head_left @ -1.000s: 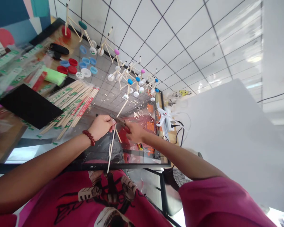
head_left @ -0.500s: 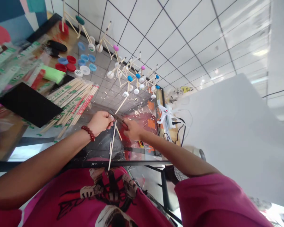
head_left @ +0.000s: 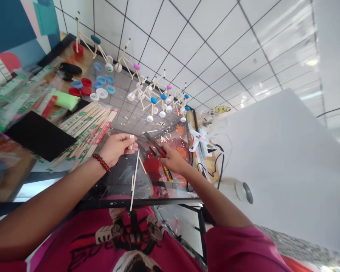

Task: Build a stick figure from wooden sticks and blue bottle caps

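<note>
In my left hand (head_left: 119,148), thumb and fingers pinch a few short pieces of wooden stick (head_left: 131,141). My right hand (head_left: 173,160) is wrapped around the red handles of dark-bladed scissors (head_left: 154,142), whose blades are parted and point up and left, away from the pieces. Between and below the hands a long thin wooden stick (head_left: 135,177) lies on the dark glossy tabletop, reaching the near edge. Shorter stick pieces (head_left: 142,165) lie beside it. A yellow-and-black tool (head_left: 168,173), perhaps a cutter knife, is partly visible beneath my right wrist.
Small stick-and-bottle-cap models (head_left: 153,101) stand along the far edge by the tiled wall. Wrapped chopsticks (head_left: 87,126), a black sheet (head_left: 41,135) and loose caps (head_left: 101,80) lie left. A white glue gun (head_left: 197,139) with cords stands right, near small scraps (head_left: 166,132).
My hands have moved apart; the scissors have shifted right, away from the left hand. The stick that stretched beyond the blades is no longer there, and short pieces now show in my left fingers.
</note>
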Available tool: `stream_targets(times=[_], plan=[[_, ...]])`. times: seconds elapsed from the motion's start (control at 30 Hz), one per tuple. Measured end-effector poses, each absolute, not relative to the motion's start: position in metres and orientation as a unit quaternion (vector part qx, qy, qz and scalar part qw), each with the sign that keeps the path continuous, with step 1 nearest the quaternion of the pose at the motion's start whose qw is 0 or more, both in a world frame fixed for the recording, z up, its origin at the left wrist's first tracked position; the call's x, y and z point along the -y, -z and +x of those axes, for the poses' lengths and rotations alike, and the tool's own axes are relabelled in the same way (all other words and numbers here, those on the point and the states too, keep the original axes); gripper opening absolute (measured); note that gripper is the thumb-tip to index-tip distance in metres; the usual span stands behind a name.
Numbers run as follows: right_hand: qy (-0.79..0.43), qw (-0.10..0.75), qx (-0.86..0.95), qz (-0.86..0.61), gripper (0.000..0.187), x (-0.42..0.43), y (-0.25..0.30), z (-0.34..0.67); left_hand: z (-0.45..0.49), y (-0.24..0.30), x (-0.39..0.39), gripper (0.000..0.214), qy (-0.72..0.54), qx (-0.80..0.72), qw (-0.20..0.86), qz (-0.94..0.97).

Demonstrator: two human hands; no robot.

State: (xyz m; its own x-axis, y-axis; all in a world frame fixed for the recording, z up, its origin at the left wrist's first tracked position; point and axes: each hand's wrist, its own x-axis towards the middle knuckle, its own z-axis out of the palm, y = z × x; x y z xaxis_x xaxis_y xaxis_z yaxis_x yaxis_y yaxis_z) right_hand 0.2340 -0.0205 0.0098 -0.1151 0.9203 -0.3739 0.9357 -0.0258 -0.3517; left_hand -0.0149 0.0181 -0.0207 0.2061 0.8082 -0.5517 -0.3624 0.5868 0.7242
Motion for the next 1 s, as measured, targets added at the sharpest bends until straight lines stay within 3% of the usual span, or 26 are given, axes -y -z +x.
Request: stream_targets(times=[0.13,0.33,0.73,1.0], plan=[[0.247,0.035,-0.657,0.711,0.029,0.052,-0.006,0.234,-0.015,0.022,-0.019,0.012,-0.408,-0.488,0.746,0.198],[0.155,0.003,-0.665,0.731,0.05,0.086,0.014,0.234,-0.017,0.016,-0.017,0.016,-0.416,-0.465,0.769,0.141],[0.088,-0.088,-0.702,0.702,0.045,0.106,0.053,0.225,-0.016,0.013,-0.019,0.016,-0.426,-0.465,0.763,0.139],[0.129,-0.013,-0.703,0.699,0.045,0.105,0.042,0.222,-0.017,0.011,-0.02,0.017,-0.44,-0.465,0.758,0.127]])
